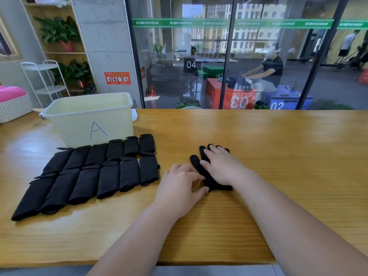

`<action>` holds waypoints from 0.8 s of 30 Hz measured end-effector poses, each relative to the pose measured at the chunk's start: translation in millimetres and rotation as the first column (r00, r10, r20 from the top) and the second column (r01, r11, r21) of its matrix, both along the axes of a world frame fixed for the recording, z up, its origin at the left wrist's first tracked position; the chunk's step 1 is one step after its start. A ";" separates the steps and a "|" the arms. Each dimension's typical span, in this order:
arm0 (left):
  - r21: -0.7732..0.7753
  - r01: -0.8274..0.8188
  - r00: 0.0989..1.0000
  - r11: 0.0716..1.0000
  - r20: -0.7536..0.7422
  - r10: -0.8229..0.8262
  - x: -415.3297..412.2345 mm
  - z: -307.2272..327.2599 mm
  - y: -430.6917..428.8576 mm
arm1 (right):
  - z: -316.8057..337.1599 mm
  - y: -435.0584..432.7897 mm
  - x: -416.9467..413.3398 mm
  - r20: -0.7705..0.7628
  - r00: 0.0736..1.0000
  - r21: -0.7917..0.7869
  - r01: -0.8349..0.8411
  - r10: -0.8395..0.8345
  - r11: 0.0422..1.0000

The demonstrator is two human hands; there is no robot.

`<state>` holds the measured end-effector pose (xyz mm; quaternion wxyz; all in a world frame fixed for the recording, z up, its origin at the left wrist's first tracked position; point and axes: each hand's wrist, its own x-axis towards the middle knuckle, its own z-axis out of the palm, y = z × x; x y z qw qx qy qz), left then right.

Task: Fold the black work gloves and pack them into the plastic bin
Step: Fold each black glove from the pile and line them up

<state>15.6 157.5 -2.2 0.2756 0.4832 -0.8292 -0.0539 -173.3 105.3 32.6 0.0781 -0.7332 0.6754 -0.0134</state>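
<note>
We look down on a pale wooden table (278, 148) that fills the lower half of the frame. Just right of centre, one unfolded glove (214, 185) lies flat on it, black, with its fingers pointing toward the top of the frame and its cuff toward the bottom. Our right hand (222, 166) rests palm down on top of it with straight fingers held close together, and the glove's fingertips show just past ours. Our left hand (179, 185) comes in from the lower left and meets the glove's left edge near the cuff. Its thumb and forefinger are bent in and pinch that edge, and its other fingers are curled loosely beside them. To the left of the hands and well apart from them, the folded gloves (109, 180) lie on the table in two neat rows, side by side and touching, each one a dark, narrow bundle. Small pale grip dots show on some of them. Just behind the far row, in the upper left of the table, stands the plastic bin (115, 124), cream coloured, with a blue letter A (97, 130) drawn on its near wall. We cannot see inside it from here. Beyond the table's far edge a glass wall (179, 56) crosses the top of the frame. At the upper left are a white wire cart (46, 82) and potted plants (59, 30) on wooden shelves.
</note>
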 end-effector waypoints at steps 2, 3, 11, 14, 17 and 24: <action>0.005 0.001 1.000 1.000 -0.003 -0.001 0.0 0.0 -0.5 | -3.3 -6.9 2.7 0.011 0.999 -0.047 0.038 -0.038 0.998; 0.008 0.001 1.000 1.000 -0.008 -0.001 0.3 0.3 -0.5 | -6.1 -9.2 5.6 0.004 0.999 -0.047 0.044 -0.044 0.998; 0.020 -0.098 0.983 0.995 -0.155 0.100 10.1 7.6 -1.0 | -19.7 -26.3 7.8 -0.046 0.997 0.011 0.057 -0.056 0.998; 0.011 -0.162 0.960 0.987 -0.230 0.160 11.5 8.8 -1.8 | -15.0 -29.4 8.0 -0.057 0.997 0.040 0.062 -0.059 0.997; 0.000 -0.192 0.948 0.981 -0.259 0.186 12.1 8.7 -0.9 | -13.1 -22.4 11.5 -0.081 0.996 0.087 0.048 -0.041 0.995; -0.032 -0.207 0.941 0.978 -0.280 0.190 7.5 8.2 -5.0 | -13.0 -11.6 19.6 -0.034 0.997 0.000 0.076 -0.076 0.997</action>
